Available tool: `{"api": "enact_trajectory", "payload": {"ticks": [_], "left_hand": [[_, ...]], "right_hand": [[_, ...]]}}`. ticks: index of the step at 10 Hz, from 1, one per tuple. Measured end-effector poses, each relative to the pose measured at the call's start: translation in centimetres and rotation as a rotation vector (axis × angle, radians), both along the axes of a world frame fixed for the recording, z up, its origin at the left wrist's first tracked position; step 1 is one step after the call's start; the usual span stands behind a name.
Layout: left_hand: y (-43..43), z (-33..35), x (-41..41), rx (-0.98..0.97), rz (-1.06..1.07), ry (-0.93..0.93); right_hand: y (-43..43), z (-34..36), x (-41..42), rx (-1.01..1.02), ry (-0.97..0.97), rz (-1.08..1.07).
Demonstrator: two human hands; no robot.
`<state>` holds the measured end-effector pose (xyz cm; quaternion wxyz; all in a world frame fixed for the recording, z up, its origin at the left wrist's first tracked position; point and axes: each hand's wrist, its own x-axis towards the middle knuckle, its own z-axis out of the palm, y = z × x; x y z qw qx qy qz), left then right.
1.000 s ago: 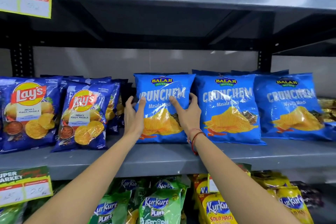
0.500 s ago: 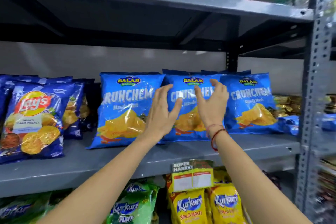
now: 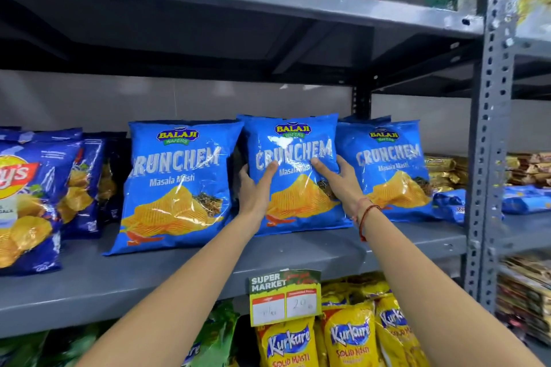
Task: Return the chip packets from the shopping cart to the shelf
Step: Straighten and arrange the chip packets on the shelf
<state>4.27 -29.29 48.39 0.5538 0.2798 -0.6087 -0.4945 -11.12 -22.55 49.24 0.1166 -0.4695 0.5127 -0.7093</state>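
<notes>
The middle Balaji Crunchem packet (image 3: 293, 176) stood upright near the shelf (image 3: 179, 274) front edge, left hand (image 3: 256, 188) and right hand (image 3: 340, 179) clasping its sides.

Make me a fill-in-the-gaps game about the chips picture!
1. Both hands hold the ____ of three Crunchem packets.
2. The right hand has a ____ thread round its wrist.
3. The price tag hangs above the yellow ____ packets.

Missing words: middle; red; Kurkure
</notes>
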Motion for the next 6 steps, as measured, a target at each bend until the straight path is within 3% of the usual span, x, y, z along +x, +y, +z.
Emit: {"api": "enact_trajectory", "payload": {"ticks": [1,3,5,6], "left_hand": [[0.5,-0.7,-0.5,-0.033,0.013,0.047],[0.8,-1.3,-0.6,-0.157,0.145,-0.066],[2.5,-2.2,1.7,-0.503,0.195,-0.197],[2.5,-1.8,4.2,-0.748,0.278,-0.269]], "right_hand": [[-0.1,-0.3,-0.7,-0.049,0.004,0.01],[-0.5,-1.6,-0.9,-0.083,-0.068,-0.016],[0.3,-2.1,-1.1,-0.025,-0.013,-0.188],[2.0,-1.2,-0.3,-0.133,-0.034,-0.273]]}}
